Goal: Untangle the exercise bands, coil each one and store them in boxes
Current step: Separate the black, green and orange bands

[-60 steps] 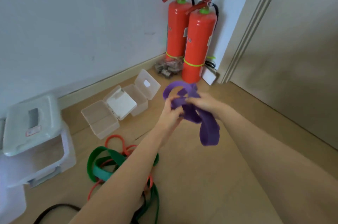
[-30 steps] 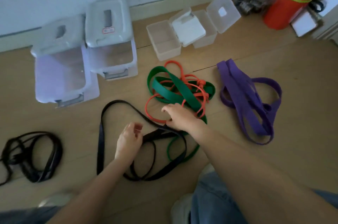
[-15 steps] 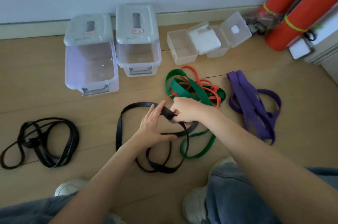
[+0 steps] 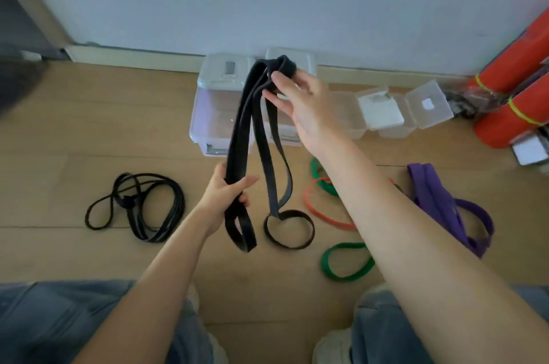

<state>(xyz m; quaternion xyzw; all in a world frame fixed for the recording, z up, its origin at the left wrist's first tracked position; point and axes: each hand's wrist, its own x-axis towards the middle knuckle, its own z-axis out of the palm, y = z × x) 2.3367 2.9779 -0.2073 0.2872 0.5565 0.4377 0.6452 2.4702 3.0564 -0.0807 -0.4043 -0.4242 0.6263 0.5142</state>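
I hold the wide black rubber band [image 4: 237, 138] up in the air, over the wooden floor [image 4: 74, 132]. My right hand [image 4: 306, 108] pinches its top with my fingers [image 4: 277, 77]. My left hand [image 4: 221, 195] grips it lower down, fingers curled round two strands. One loop hangs down and touches the floor. The thin black band [image 4: 136, 209] lies in a pile to the left. The green band [image 4: 346, 262], the orange band [image 4: 320, 209] and the purple band [image 4: 439, 203] lie to the right. Clear plastic boxes [image 4: 214, 114] stand by the wall.
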